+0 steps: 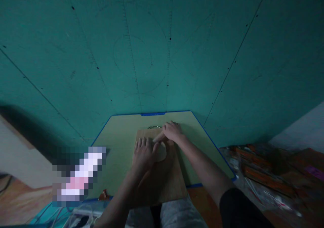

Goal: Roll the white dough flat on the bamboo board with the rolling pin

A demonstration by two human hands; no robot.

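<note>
A pale, round, flat piece that looks like dough (pixel 161 152) lies on a wooden cutting board (pixel 169 184). My left hand (pixel 144 153) rests at its left side, fingers stretched out over the board and the thumb touching the dough's edge. Above and to the right, my right hand (pixel 172 130) curls over what looks like a short wooden rolling pin (pixel 158 137). One pale end of it sticks out towards the dough; the rest is hidden under the hand. The picture is dim, so fine detail is lost.
Beneath the board is a pale yellow tabletop (pixel 113 136) with a blue rim, against a green wall (pixel 152 52). A blurred-out device (pixel 83 174) stands at the left. Plastic-wrapped packages (pixel 265 177) lie at the right, cables (pixel 57 214) at the lower left.
</note>
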